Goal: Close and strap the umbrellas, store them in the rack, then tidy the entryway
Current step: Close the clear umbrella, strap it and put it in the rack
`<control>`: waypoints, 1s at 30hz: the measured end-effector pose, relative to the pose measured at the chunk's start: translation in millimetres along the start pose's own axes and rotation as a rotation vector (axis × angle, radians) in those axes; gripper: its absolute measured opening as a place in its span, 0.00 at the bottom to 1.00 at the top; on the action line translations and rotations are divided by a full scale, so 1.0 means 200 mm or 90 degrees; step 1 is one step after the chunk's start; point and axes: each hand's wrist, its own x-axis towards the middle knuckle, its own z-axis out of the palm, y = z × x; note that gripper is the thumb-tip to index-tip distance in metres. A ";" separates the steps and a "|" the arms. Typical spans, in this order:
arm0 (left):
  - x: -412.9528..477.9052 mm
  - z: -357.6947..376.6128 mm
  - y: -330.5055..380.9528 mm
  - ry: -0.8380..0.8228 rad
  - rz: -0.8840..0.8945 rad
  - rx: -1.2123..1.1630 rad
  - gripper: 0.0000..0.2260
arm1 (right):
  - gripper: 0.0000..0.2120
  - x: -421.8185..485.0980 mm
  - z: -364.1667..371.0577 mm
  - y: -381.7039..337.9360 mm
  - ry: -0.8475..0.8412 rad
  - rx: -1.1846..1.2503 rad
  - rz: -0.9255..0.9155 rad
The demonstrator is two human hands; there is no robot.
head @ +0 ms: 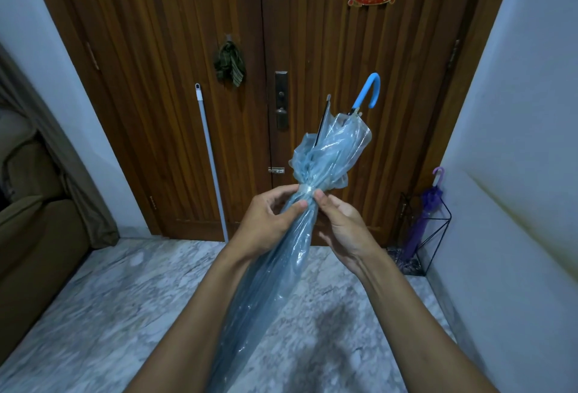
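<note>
A closed clear-blue umbrella [331, 148] with a blue hooked handle [369, 90] points up and away from me, its tip end running down past the bottom edge. A thin strap [306, 189] cinches the canopy at its middle. My left hand [266, 223] grips the canopy just below the strap, thumb and fingers pinching it. My right hand [341, 223] holds the other side, its fingertips on the strap. A purple umbrella [425, 214] stands closed in the black wire rack [438, 226] at the right wall.
A wooden double door [187, 79] fills the view ahead. A white pole [211, 161] leans on it, and a green cloth [230, 64] hangs from a hook. A brown sofa [34, 230] stands at the left. Marble floor [125, 298] lies below.
</note>
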 end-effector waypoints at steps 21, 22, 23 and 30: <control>0.50 0.11 -0.06 -0.018 -0.105 -0.177 0.07 | 0.20 0.21 -0.13 -0.10 0.113 -0.335 -0.181; 0.56 0.11 -0.06 -0.035 -0.090 -0.170 0.06 | 0.22 0.24 -0.16 -0.12 0.132 -0.358 -0.191; 0.63 0.11 -0.06 -0.051 -0.074 -0.160 0.07 | 0.23 0.27 -0.18 -0.15 0.144 -0.379 -0.191; 1.10 0.18 0.00 -0.309 -0.032 -0.180 0.36 | 0.21 0.43 -0.41 -0.35 0.179 -0.396 -0.164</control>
